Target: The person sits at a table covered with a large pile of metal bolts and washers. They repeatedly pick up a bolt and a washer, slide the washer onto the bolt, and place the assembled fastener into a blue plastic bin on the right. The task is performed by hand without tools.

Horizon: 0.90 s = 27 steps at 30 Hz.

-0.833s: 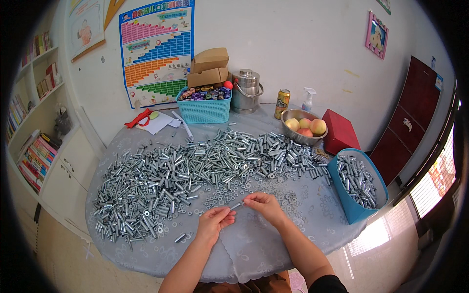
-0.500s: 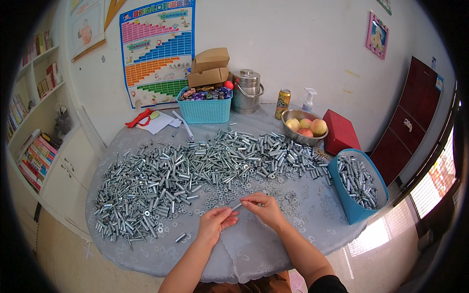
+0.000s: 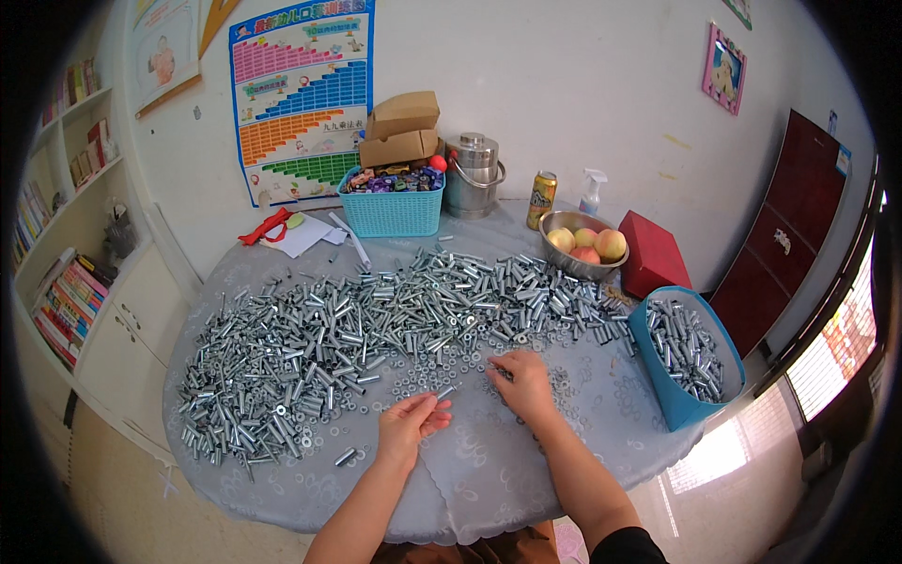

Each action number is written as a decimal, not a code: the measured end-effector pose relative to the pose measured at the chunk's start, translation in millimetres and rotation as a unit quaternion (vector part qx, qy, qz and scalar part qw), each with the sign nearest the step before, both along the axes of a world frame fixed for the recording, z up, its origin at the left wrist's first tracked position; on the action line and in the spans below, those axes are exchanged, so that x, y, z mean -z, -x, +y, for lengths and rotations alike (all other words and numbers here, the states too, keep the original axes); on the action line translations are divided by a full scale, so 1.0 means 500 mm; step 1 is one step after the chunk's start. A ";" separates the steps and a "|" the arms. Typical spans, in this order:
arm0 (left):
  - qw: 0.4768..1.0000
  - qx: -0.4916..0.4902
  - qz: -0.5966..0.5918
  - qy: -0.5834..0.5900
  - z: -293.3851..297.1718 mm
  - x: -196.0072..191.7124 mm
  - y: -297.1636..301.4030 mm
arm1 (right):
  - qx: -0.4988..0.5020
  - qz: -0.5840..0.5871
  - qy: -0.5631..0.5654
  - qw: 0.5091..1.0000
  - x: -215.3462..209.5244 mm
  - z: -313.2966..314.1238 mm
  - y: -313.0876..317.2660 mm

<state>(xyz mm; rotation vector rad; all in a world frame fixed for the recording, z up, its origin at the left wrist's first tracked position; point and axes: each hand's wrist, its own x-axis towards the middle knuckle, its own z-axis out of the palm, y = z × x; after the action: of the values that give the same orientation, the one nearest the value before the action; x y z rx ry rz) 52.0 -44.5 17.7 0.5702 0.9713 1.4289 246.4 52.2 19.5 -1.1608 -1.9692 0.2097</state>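
Head view: hands seen from above at a round table (image 3: pixel 564 470) under a grey cloth.
Left hand (image 3: pixel 411 425): a single bolt (image 3: pixel 445 391) was pinched at the fingertips, just above the cloth.
Right hand (image 3: pixel 522 381): fingers were pressed down among loose washers (image 3: pixel 427 381); whether one was grasped cannot be told.
Bolt heap (image 3: pixel 357 324): spread wide behind both hands.
Blue bin (image 3: pixel 672 399): perched at the table's right edge, bolts inside.
Risk: the bin could be tipped off by a nudge; the pinched bolt could be dropped and rolled away.

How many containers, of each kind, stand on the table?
Teal baskets: 2
Cardboard boxes: 2
Steel pot: 1
Fruit bowl: 1
Can: 1
Spray bottle: 1
Red box: 1
Total: 9
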 end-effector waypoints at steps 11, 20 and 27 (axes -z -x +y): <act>1.000 0.003 -0.006 0.000 -0.002 -0.003 0.002 | 0.000 -0.113 -0.026 0.993 -0.014 -0.011 0.023; 1.000 0.012 0.004 0.018 -0.006 -0.012 -0.001 | -0.201 0.212 0.284 0.913 -0.043 -0.057 0.034; 0.999 0.027 -0.024 0.016 -0.002 -0.001 0.006 | -0.245 0.212 0.264 0.909 -0.037 -0.057 0.032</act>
<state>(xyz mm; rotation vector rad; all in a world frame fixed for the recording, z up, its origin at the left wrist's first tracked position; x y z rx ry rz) 49.0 -45.7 18.0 0.5332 0.9334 1.3711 230.5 23.9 37.9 -0.8061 -1.8114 1.2167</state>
